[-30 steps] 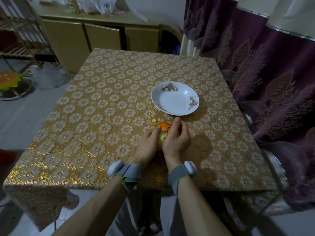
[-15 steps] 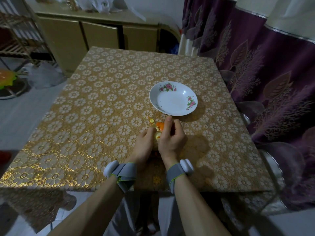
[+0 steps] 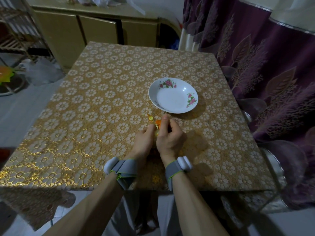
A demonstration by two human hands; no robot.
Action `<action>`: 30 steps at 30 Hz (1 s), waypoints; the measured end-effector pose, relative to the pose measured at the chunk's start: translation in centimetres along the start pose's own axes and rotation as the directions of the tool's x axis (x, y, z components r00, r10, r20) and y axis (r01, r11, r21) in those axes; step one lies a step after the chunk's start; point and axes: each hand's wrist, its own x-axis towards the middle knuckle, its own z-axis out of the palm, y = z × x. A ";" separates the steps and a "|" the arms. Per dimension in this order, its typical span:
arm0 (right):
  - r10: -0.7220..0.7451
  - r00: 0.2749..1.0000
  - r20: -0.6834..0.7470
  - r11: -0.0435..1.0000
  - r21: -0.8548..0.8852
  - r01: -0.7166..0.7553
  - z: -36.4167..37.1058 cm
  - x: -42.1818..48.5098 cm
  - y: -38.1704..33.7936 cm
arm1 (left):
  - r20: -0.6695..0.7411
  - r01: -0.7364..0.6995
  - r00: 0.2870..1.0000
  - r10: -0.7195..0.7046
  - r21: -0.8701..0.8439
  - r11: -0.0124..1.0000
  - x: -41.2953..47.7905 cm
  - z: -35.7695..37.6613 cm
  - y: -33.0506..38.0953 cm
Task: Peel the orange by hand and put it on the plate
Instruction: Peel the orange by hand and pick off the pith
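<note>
Head view, looking down on a square table (image 3: 102,120) under a gold cloth with a white flower pattern. Both hands meet over the near-centre of the table, pressed close together. Left hand (image 3: 144,142): fingers curled round the orange (image 3: 157,133) from its left side, holding it just above the cloth. Right hand (image 3: 171,137): fingers curled in against the fruit's right side, forefinger stretched along a raised flap of peel (image 3: 158,123); thumb hidden, so cannot tell whether the flap is pinched. Orange mostly covered by the hands; only a pale strip shows in the gap between them, with the bright flap standing up at its far end. A small loose scrap of peel (image 3: 150,118) lies on the cloth just beyond the left fingertips. Plate (image 3: 172,99): white, shallow, pink flower sprays on the rim, sitting on the table beyond the hands and a little to the right, near them but not touching, nothing on it. Grey band with a white pod on each wrist, left (image 3: 121,167) and right (image 3: 179,166). Purple leaf-patterned curtain (image 3: 264,74) along the right. Low tan cabinet (image 3: 95,33) past the far edge of the table. Wooden rack (image 3: 15,33) far left, a clear plastic bag (image 3: 42,70) on the floor beside it.
</note>
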 end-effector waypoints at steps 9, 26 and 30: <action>-0.018 1.000 0.023 0.997 0.078 0.016 0.0 0.3 -0.2 | 0.020 0.009 1.000 -0.007 -0.106 0.994 0.0 -0.6 -0.1; 0.011 1.000 0.003 1.000 0.001 -0.011 -1.3 1.6 -0.5 | 0.091 0.038 0.996 -0.022 -0.170 0.985 0.7 0.8 -0.8; 0.167 0.986 0.007 0.986 0.029 -0.167 -2.6 1.2 1.3 | 0.233 0.113 0.972 0.001 -0.472 0.874 1.3 -0.1 0.2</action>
